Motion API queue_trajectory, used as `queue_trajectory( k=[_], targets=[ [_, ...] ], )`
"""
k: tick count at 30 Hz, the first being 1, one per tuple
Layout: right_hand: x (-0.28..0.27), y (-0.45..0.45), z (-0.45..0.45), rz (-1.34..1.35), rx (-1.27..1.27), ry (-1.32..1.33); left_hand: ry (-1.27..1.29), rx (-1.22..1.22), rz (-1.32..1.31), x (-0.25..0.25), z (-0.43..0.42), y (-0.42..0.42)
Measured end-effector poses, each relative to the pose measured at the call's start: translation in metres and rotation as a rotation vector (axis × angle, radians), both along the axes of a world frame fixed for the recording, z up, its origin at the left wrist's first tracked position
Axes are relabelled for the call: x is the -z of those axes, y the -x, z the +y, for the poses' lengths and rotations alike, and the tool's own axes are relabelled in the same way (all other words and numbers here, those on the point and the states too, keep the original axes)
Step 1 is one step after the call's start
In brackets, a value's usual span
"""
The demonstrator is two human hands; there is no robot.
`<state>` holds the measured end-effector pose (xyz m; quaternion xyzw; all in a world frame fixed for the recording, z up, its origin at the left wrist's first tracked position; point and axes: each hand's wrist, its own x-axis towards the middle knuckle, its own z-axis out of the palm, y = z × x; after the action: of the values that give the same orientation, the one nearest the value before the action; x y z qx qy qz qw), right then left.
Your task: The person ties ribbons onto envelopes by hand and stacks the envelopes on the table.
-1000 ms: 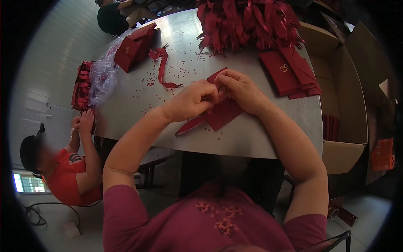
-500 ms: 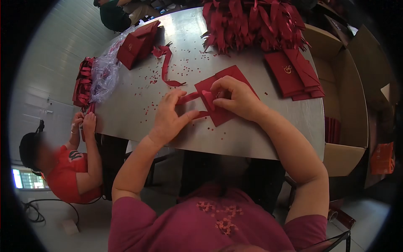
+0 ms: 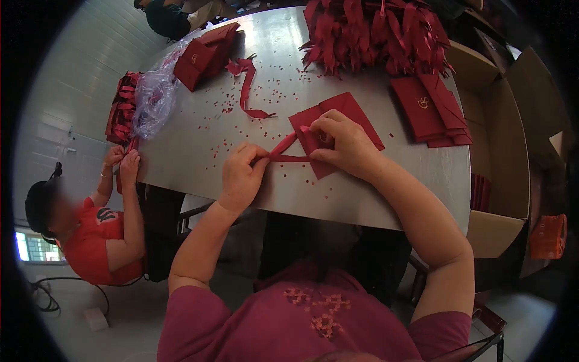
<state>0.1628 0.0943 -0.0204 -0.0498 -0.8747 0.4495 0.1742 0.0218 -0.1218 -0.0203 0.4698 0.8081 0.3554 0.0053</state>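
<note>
On the metal table lies a dark red paper envelope [image 3: 362,123] with a small gold mark. A red ribbon [image 3: 291,159] forms a narrow V from its left side. My left hand [image 3: 243,174] pinches the point of that V between thumb and forefinger, left of the envelope. My right hand [image 3: 348,145] rests over the envelope, thumb and forefinger apart with the gold mark visible between them. Its fingertips touch the envelope near the ribbon's upper strand; the other fingers are curled and partly hidden.
Red envelopes stand stacked at the back left [image 3: 205,57] and right [image 3: 422,105]. A loose ribbon [image 3: 246,90] and red confetti lie between. A ribbon heap [image 3: 374,36], clear plastic [image 3: 154,99] and an open cardboard box [image 3: 497,145] surround them. A person in red [image 3: 99,241] works at left.
My left hand has gone from spread fingers to a pinch, drawing the ribbon's strands together into a point. My right hand stays over the envelope. The whole view has shifted slightly.
</note>
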Motion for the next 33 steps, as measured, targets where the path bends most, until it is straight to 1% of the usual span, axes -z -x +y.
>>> queue_trajectory(
  k=[5, 14, 16, 20, 22, 23, 25, 26, 28, 29, 31, 32, 33],
  targets=[
    [0.001, 0.001, 0.002, -0.029, 0.003, -0.048, -0.061, 0.046, 0.044, 0.000, -0.005, 0.005],
    [-0.004, -0.004, 0.006, -0.036, -0.068, 0.031, -0.006, 0.033, 0.014, -0.004, -0.007, 0.010],
    [-0.006, -0.006, 0.005, -0.042, -0.121, 0.046, -0.001, 0.045, 0.020, -0.007, -0.007, 0.010],
    [-0.008, -0.011, 0.007, 0.010, -0.195, -0.034, 0.073, 0.030, -0.004, -0.017, -0.009, 0.013],
    [-0.011, -0.014, 0.008, 0.074, -0.295, -0.072, 0.161, -0.011, -0.480, -0.038, -0.009, 0.015],
    [-0.014, -0.016, 0.009, 0.080, -0.297, -0.082, 0.152, -0.011, -0.472, -0.048, -0.007, 0.015],
    [-0.023, -0.020, 0.005, 0.166, -0.293, -0.238, 0.136, 0.103, -0.580, -0.069, -0.003, 0.015],
    [-0.024, -0.020, 0.003, 0.171, -0.298, -0.251, 0.122, 0.101, -0.573, -0.080, -0.001, 0.013],
    [-0.019, -0.016, 0.000, 0.298, -0.119, -0.387, 0.048, 0.209, -0.718, -0.099, 0.008, 0.008],
    [-0.017, -0.014, 0.002, 0.306, -0.121, -0.398, 0.038, 0.211, -0.708, -0.106, 0.011, 0.008],
    [-0.019, -0.016, 0.011, 0.436, 0.101, -0.452, -0.059, 0.293, -0.819, -0.119, 0.018, 0.008],
    [-0.020, -0.017, 0.016, 0.521, 0.242, -0.426, -0.068, 0.302, -0.809, -0.128, 0.020, 0.006],
    [-0.026, -0.019, 0.020, 0.529, 0.245, -0.438, -0.122, 0.292, -0.855, -0.138, 0.022, 0.004]
  ],
)
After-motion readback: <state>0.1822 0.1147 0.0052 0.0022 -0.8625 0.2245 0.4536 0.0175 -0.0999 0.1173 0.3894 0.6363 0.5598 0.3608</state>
